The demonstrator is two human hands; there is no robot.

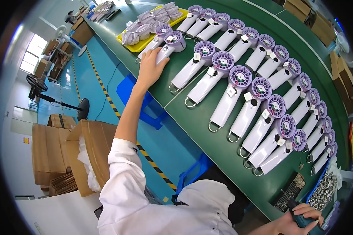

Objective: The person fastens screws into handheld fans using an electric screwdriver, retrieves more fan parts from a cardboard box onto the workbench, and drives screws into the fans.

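Note:
My left hand (151,68) reaches to the far left of the green table, its fingers wrapped round the white handle of a handheld fan (174,40) with a lilac round head. Another handheld fan (155,42) lies right beside it. At the lower right my right hand (308,215) grips a dark teal and black power screwdriver (299,220); its tip is hard to make out. Across the table lie rows of similar handheld fans (222,103), most with a small white square piece near the neck and a metal loop at the handle's end.
White and lilac fan parts fill a yellow tray (134,48) at the far left. Near my right hand are a dark box of screws (285,199) and a blue bin (314,187) of metal loops. A blue stool (139,100), cardboard boxes (47,154) and a black floor fan (60,102) stand to the left.

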